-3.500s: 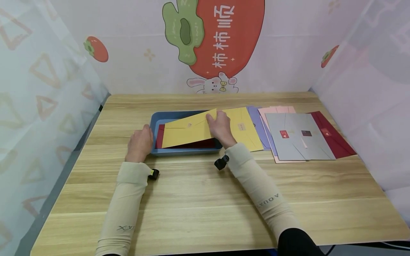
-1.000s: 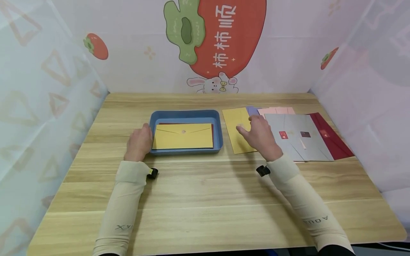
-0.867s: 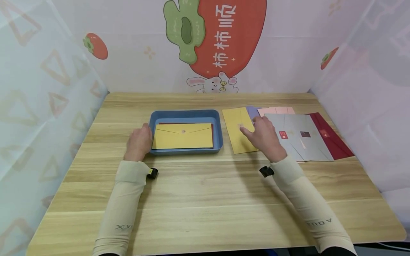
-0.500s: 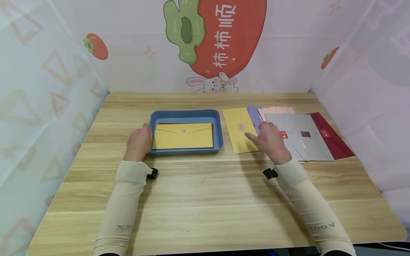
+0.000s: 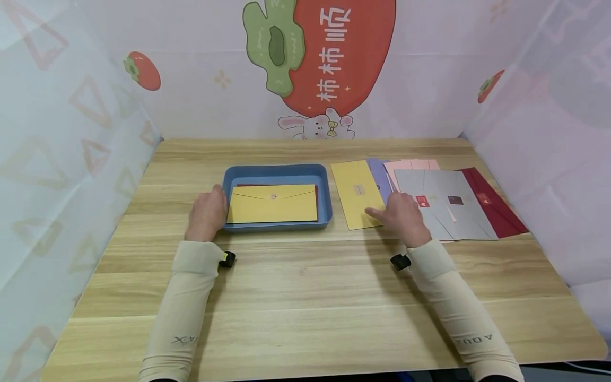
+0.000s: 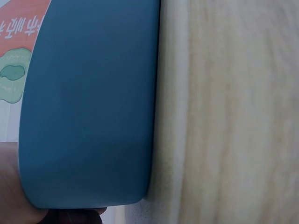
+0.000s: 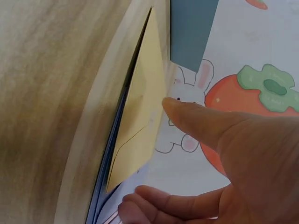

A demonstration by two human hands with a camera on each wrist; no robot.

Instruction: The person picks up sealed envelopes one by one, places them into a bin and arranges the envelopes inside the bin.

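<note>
So the big change from a few seconds back: the yellow rectangular paper envelope [image 5: 273, 209] that was pinched over the blue rectangular plastic-looking tray [image 5: 277, 227] now lies flat inside it, on top of a dark red paper envelope [image 5: 274, 185]. I'd call that one placed.

The right hand [image 5: 403, 218] let go and swung over to the pile on the wooden worktop [image 5: 296, 297], then slid down a bit toward the near edge. Thumb's out straight, fingers apart from it, nothing gripped. It's at the lower right of a second yellow paper envelope [image 5: 355, 196], partly over the silver-grey paper envelope [image 5: 441, 207]; can't tell if it's touching.

Left hand [image 5: 207, 215] hasn't budged, curled on the tray's left end, presumably steadying it. Looks to me like the sorting's only partway, with plenty still outside the tray.
</note>
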